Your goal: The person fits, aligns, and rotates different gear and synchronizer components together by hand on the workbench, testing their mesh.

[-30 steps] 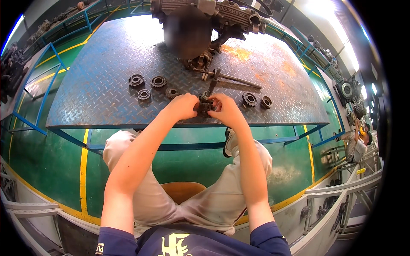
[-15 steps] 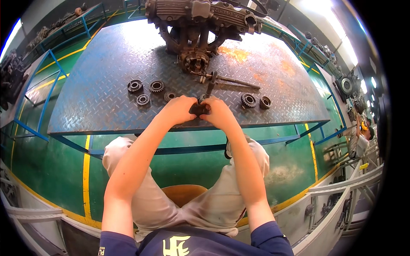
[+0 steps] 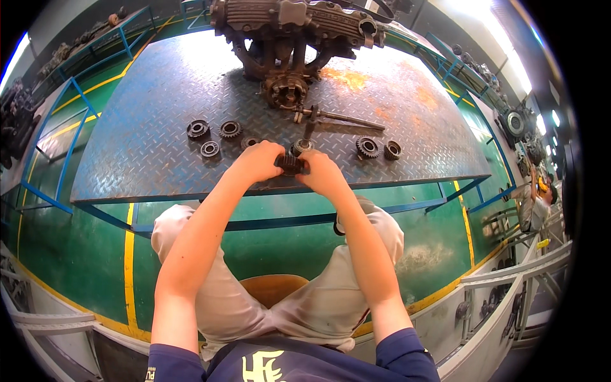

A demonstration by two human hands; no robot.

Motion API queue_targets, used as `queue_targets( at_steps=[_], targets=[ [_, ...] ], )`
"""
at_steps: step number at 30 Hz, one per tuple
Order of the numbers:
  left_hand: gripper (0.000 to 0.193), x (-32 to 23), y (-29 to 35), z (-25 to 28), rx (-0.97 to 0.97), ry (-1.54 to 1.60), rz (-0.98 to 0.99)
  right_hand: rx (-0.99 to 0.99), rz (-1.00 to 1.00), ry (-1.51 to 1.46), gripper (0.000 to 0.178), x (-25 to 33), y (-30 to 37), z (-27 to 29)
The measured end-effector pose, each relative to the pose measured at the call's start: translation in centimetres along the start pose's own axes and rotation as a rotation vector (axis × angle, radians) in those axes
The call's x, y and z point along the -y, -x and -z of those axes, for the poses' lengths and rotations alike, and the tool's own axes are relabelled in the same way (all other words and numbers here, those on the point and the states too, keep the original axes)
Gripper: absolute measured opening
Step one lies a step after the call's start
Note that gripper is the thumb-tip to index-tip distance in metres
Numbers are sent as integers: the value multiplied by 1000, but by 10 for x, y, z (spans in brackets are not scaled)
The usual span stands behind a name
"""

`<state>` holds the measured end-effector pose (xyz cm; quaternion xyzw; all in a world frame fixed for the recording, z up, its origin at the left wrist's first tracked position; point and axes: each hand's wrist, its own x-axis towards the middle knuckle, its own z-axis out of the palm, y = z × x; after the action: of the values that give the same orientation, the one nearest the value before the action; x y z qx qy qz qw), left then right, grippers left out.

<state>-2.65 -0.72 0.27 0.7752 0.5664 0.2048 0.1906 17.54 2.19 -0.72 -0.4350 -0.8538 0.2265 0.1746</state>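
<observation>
Near the front edge of the metal table, my left hand and my right hand grip a dark toothed gear from either side. Its teeth face up toward me. Just behind it stands an upright shaft with a round, lighter metal part at its foot, partly covered by my right fingers. A small gear lies against my left hand's far side, partly hidden. Further left are two toothed gears, one beside the other, and a smaller ring-shaped bearing.
Right of my hands sit a wide gear and a narrower one. A long rod lies behind them. A large engine block occupies the table's far side. Another person is off at the far right.
The dark gear has turned between my hands and drawn slightly away from the upright shaft, so its teeth and the round part behind now show more. The view has shifted a little.
</observation>
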Motion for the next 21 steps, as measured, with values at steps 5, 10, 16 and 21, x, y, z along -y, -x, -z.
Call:
queue_targets(
  at_steps=[5,10,16,21],
  targets=[
    [30,-1,-2,-7,-56,-16,-40,16,-97,5,31,-2,5,-5],
    [31,-10,-8,-11,-37,41,-51,29,-116,-51,29,-8,9,6],
    [29,-20,-17,-17,-61,46,-81,-81,-49,-33,27,-11,14,23],
    [27,-20,-18,-19,-107,59,-120,-101,42,-48,31,-1,3,12]
  ],
)
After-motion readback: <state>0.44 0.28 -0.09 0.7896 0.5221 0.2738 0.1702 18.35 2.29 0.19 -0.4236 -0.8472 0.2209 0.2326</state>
